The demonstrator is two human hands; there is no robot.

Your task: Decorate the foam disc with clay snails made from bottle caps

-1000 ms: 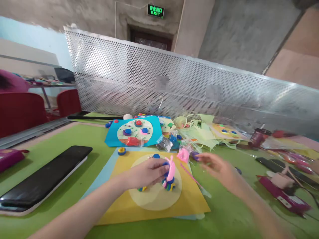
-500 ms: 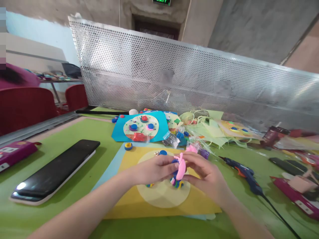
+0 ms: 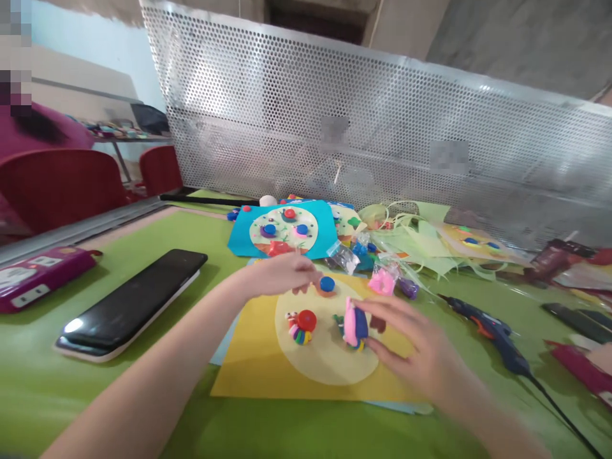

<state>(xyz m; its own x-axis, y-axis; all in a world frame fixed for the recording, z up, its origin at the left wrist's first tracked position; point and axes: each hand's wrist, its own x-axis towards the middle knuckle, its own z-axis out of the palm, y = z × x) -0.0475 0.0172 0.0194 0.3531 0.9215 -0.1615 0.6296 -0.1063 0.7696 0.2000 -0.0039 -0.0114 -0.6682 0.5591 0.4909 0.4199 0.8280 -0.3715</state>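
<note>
My right hand [image 3: 406, 341] pinches a blue cap with pink clay [image 3: 350, 323] along one side, tilted on edge above the yellow sheet [image 3: 248, 376]. Behind it, a colourful clay figure shows only in part. My left hand [image 3: 283, 273] is over the sheet's upper left, its fingers loosely bent and pointing down, with nothing visible in them. On the sheet's pale circle [image 3: 310, 366] sits a clay snail with a red cap [image 3: 306, 320] and striped body. A blue cap on an orange-brown base [image 3: 327, 285] lies near the circle's top, just right of my left fingertips.
A blue card with cap snails [image 3: 329, 220] lies behind. Clay packets [image 3: 382, 280] and pale green strips [image 3: 421, 229] clutter the back right. A glue gun [image 3: 492, 331] with its cord is on the right; a black-topped case [image 3: 138, 299] and a purple power strip [image 3: 43, 277] are left.
My left hand has let go of the pink-and-blue piece and moved up and left. My right hand keeps the piece alone. The view has tilted down, and the red-capped snail is now uncovered.
</note>
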